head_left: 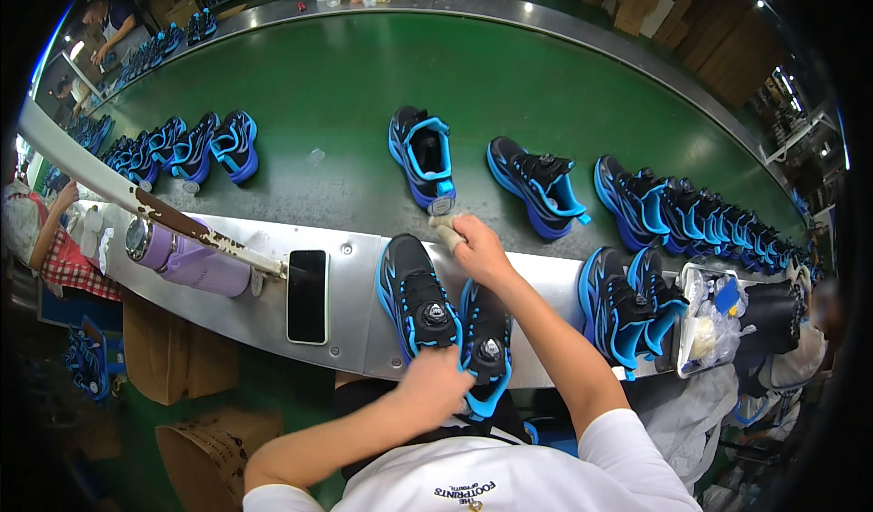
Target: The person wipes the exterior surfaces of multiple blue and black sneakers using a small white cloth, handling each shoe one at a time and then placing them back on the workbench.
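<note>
On the metal ledge before me lie two black-and-blue sneakers with round lace dials. My left hand (435, 383) is closed at the heel collar of the left sneaker (409, 285), its fingertips partly hidden. Beside it, the right sneaker (488, 335) is partly under my forearms. My right hand (475, 248), with pale covers on its fingers, reaches to the green belt. Its fingers are drawn together at a small grey oval tag (443, 205) by the heel of another sneaker (423, 153). That shoe's opening faces up.
A single sneaker (536, 185) and a row of sneakers (627, 203) occupy the green belt (364, 66) to the right; more stand left. On the ledge are a phone (308, 296), a purple bottle (205, 262), another pair (611, 307) and a tray (684, 312). A worn pole (136, 194) slants across the left.
</note>
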`<act>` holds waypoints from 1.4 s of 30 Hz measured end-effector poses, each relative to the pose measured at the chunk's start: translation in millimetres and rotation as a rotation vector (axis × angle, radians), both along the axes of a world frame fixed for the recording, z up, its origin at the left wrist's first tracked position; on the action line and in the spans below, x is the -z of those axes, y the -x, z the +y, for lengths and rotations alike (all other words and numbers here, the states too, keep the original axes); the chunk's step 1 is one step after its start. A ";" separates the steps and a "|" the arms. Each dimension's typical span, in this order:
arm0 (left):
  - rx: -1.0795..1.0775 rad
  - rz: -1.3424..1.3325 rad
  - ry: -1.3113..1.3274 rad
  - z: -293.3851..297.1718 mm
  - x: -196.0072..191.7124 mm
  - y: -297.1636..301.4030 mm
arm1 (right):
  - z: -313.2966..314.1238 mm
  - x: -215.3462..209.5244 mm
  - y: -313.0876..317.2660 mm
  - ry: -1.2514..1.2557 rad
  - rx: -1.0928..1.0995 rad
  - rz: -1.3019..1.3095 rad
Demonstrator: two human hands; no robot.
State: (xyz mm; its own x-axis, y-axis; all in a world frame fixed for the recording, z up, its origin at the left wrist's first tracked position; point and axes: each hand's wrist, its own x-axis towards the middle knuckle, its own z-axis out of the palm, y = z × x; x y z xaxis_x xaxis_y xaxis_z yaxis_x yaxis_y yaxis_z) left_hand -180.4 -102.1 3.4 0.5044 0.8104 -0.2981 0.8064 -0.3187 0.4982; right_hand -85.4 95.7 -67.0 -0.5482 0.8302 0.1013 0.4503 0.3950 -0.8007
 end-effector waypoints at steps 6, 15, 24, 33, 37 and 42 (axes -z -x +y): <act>-0.161 -0.105 -0.247 16.1 -78.8 77.6 | -33.9 -66.5 -86.6 0.005 0.041 0.151; -0.369 -0.007 -0.596 95.2 -140.9 103.5 | -91.9 -154.9 -121.0 0.528 -0.044 0.264; -0.116 -0.557 0.332 23.2 -132.4 -15.2 | -162.8 -214.5 -130.9 0.569 -0.452 0.279; -0.319 -0.411 -0.761 85.1 -135.8 -29.8 | -102.8 -236.8 -130.7 -0.058 -0.037 0.102; -0.618 -0.130 -0.665 124.2 -110.9 20.9 | -68.4 -224.9 -130.8 -0.468 0.269 -0.279; -0.644 -0.127 -0.334 124.9 -105.0 53.3 | -66.2 -192.6 -140.4 -0.330 0.230 -0.106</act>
